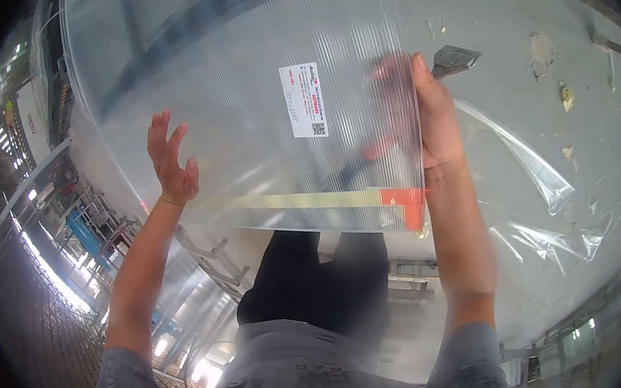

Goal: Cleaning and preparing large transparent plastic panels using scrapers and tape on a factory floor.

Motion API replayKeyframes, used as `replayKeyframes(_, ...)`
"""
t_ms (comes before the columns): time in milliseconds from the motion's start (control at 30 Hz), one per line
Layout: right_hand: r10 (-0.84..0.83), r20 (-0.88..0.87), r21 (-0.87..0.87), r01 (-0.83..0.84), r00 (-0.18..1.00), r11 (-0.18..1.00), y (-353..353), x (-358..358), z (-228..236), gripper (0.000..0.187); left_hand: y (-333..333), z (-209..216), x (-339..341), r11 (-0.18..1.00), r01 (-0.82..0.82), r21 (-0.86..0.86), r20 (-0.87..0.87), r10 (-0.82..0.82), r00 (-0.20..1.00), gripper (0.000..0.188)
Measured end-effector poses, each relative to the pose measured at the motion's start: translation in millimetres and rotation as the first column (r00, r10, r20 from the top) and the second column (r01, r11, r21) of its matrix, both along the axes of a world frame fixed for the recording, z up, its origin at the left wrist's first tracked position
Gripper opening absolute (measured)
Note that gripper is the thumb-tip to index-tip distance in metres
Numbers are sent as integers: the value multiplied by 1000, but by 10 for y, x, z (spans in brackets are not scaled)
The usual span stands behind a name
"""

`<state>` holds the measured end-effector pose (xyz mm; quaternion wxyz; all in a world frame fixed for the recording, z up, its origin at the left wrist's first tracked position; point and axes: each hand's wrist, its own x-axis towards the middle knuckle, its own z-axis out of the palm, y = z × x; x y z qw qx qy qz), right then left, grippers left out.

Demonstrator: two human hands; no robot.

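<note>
A clear ribbed plastic sheet (pixel 219 133) is raised in front of me, a white printed label (pixel 304 100) on its face. Along its near edge runs a pale yellow strip (pixel 302 201), ending in an orange-red piece (pixel 404 203) at the right corner. My right hand (pixel 437 124) grips the sheet's right edge, its fingers showing blurred through the plastic. Spread and holding nothing, my left hand (pixel 171 162) is over the left part of the sheet. Beyond the right hand shows a flat metal scraper blade (pixel 456 60); whether that hand touches its handle I cannot tell.
The grey work surface (pixel 500 85) carries crumpled clear film (pixel 523 158) on the right and small yellowish scraps (pixel 566 97). Metal frames and racks (pixel 97 237) stand at the lower left. A metal bar (pixel 616 48) is at the upper right.
</note>
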<state>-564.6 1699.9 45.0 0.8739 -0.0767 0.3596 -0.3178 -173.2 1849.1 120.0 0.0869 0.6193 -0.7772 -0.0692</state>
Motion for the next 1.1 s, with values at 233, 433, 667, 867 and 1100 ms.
replayKeyframes(233,-73,-69,106,80,995,991,27,77,74,56,10,11,8,1000,-3,1,-7,3,1000,53)
replayKeyframes(433,-45,132,97,32,990,995,137,175,2,64,-17,-10,11,1000,-12,0,-8,12,1000,53)
replayKeyframes(667,36,461,103,-94,887,990,515,144,-353,77,11,-4,-2,1000,-5,-2,-8,5,1000,52)
replayKeyframes(867,150,-223,-213,-199,963,957,441,-78,-316,62,-6,9,8,1000,1,-10,-16,-1,1000,53)
replayKeyframes(1100,-195,79,187,178,978,966,393,288,-763,30,20,6,48,1000,9,-20,3,-8,1000,53)
